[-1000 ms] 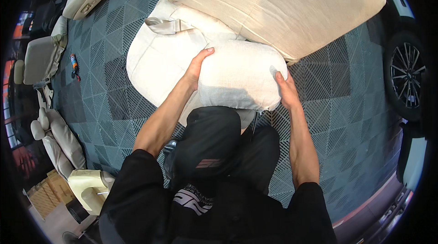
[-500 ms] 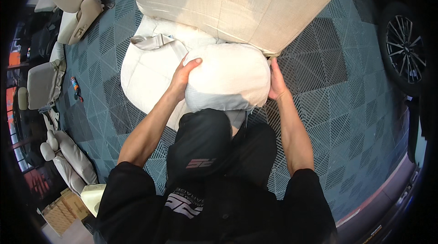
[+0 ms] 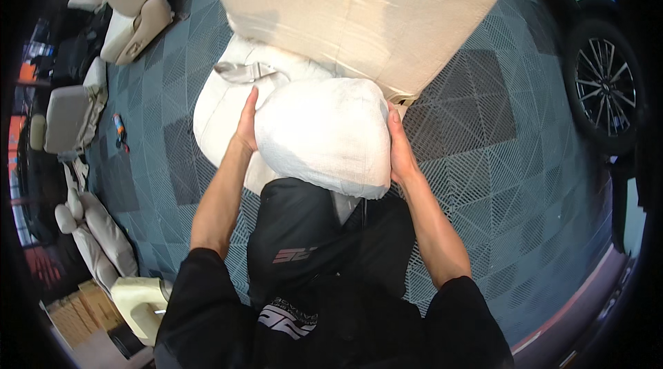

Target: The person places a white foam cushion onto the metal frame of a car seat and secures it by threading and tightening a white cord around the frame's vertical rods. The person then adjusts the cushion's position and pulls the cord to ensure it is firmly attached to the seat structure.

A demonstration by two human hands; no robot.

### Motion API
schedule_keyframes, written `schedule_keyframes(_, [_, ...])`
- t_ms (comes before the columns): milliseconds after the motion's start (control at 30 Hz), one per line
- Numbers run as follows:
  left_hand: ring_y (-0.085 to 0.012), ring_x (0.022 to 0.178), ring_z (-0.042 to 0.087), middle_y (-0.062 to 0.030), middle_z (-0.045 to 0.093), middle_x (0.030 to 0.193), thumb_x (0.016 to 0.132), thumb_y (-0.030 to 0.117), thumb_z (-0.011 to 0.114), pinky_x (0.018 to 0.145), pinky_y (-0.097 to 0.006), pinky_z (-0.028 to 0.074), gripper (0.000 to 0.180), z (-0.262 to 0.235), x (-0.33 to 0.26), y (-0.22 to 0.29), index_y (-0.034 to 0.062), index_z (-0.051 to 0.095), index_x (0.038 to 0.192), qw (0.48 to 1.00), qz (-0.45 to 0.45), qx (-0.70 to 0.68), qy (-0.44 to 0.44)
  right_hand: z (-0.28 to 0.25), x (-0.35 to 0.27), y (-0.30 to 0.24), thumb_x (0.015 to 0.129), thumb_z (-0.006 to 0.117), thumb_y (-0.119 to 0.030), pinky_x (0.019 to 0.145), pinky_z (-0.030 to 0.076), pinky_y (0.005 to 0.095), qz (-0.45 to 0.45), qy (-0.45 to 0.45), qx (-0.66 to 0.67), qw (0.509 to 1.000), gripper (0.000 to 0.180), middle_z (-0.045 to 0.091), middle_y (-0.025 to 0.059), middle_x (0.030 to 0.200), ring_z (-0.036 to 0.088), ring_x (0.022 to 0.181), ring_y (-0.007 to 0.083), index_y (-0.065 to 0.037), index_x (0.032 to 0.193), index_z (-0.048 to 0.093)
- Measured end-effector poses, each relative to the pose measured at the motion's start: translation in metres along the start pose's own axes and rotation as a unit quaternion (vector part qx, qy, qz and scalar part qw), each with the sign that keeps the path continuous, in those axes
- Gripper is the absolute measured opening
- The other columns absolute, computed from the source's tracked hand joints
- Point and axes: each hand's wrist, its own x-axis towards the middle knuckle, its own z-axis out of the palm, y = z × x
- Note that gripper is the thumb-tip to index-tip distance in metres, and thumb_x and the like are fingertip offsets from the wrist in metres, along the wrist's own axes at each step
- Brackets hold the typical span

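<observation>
A rounded, padded car headrest (image 3: 323, 136) in off-white fabric hangs over my knees, its broad face up. Below its near edge a thin rod shows. At its left end my left hand (image 3: 247, 122) presses with the thumb up, other fingers hidden behind the fabric. My right hand (image 3: 400, 144) clasps the opposite end, fingers partly hidden underneath. Beyond it lies a seat cushion (image 3: 217, 110) in white fabric, with a grey belt strap and metal buckle (image 3: 257, 72) on it. A large beige seat back (image 3: 331, 17) rises over the cushion's far side.
Several beige seat parts (image 3: 69, 117) line the left side, with an orange-and-blue tool (image 3: 119, 132) on the tiled floor (image 3: 483, 182). A cream plastic part (image 3: 138, 307) and cardboard boxes (image 3: 86, 310) stand at lower left. A car wheel (image 3: 608, 86) is at the right.
The headrest has come nearer and tilted, its right end lower, with both hands still on it. My left thumb has shifted from its top face to its side. The view has shifted slightly.
</observation>
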Motion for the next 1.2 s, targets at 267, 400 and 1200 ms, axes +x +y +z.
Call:
schedule_keyframes(267, [-0.0407,0.127,0.058,-0.0296,0.056,0.139,0.084,0.054,0.071,0.106,-0.048,0.05,0.092,0.017,-0.059,0.014,-0.0073,0.044,0.146,0.971,0.011,0.229,0.065,0.02,0.001,0.004,0.099,0.041,-0.07,0.106,0.041,0.0384,-0.055,0.06,-0.176,0.981,0.087,0.059,0.0258,0.132,0.056,0.122,0.0325,0.005,0.144,0.046])
schedule_keyframes(400, [-0.0422,0.128,0.056,-0.0312,0.052,0.142,0.083,0.05,0.073,0.107,-0.048,0.049,0.093,0.041,-0.079,0.008,-0.0105,0.041,0.147,0.938,0.057,0.315,0.133,0.036,0.017,-0.004,0.101,0.043,-0.064,0.093,0.048,0.0342,-0.016,0.09,-0.075,0.993,0.072,0.066,0.0209,0.112,0.063,0.104,0.0264,0.003,0.117,0.064])
schedule_keyframes(1200, [-0.0398,0.145,0.039,-0.0206,0.046,0.153,0.092,0.037,0.066,0.12,-0.052,0.03,0.051,0.103,-0.103,0.063,0.0106,0.065,0.136,0.396,0.251,0.883,-0.032,0.095,-0.082,0.065,0.094,0.07,-0.029,0.065,0.047,0.0266,0.115,-0.055,-0.16,0.979,0.033,0.064,0.0034,0.086,0.06,0.076,0.0099,-0.002,0.111,0.062])
